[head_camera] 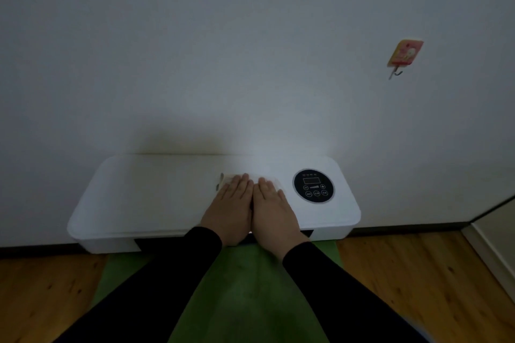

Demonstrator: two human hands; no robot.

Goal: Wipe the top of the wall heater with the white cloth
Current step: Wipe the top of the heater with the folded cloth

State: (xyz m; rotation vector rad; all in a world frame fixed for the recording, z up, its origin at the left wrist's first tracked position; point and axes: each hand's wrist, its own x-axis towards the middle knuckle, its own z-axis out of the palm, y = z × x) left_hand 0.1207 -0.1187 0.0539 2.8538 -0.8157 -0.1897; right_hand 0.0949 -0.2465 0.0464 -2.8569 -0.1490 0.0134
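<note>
The white wall heater (145,198) is mounted low on the wall, its flat top facing me. A white cloth (227,177) lies on that top, right of the middle. My left hand (230,207) and my right hand (274,210) rest flat side by side on the cloth, fingers together and pointing at the wall, pressing it down. Most of the cloth is hidden under the hands; only its far edge and corners show. Both forearms wear black sleeves.
A round black control panel (313,186) with a display and buttons sits on the heater's top just right of my right hand. A green mat (245,287) covers the wooden floor (418,273) below. An orange adhesive hook (405,54) hangs on the wall at upper right.
</note>
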